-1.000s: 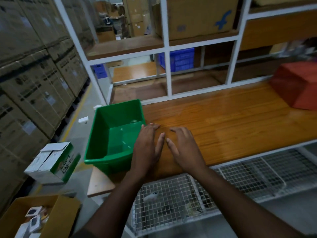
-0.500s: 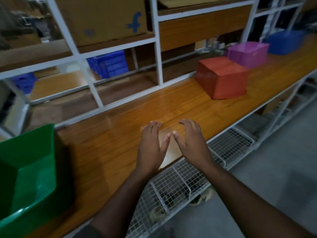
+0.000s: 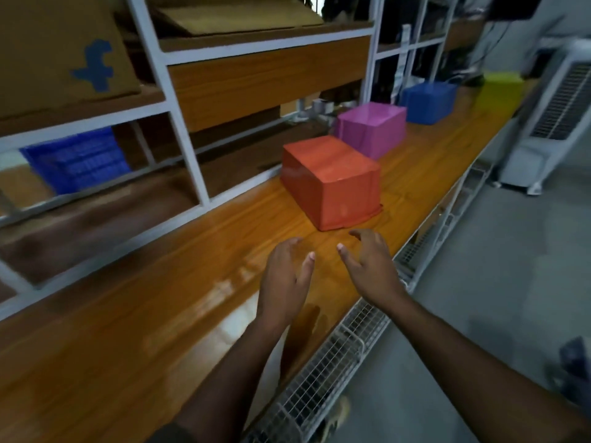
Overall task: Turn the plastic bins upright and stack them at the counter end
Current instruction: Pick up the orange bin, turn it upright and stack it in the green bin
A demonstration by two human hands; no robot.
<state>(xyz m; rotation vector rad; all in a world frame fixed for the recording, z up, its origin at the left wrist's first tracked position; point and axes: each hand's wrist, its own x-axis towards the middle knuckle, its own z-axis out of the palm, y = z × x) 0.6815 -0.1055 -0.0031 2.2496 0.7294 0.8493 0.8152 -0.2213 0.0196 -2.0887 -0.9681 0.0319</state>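
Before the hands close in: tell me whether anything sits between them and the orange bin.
Nothing visible does. Only bare counter lies between the left hand, the right hand and the upside-down orange bin. Both hands are open and empty.

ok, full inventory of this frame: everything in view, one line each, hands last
orange bin: 1, orange-red, upside down on the counter, nearest the hands
purple bin: 1, purple, upside down, just behind the orange one
blue bin: 1, blue, upside down, further along
yellow bin: 1, yellow-green, far end, blurred
counter: 1, wood
cardboard box: 1, brown with blue mark, upper shelf left
blue crate: 1, blue, behind the white rack
wire shelf: 1, white, under the counter
left hand: open, empty, above the counter
right hand: open, empty, short of the orange bin
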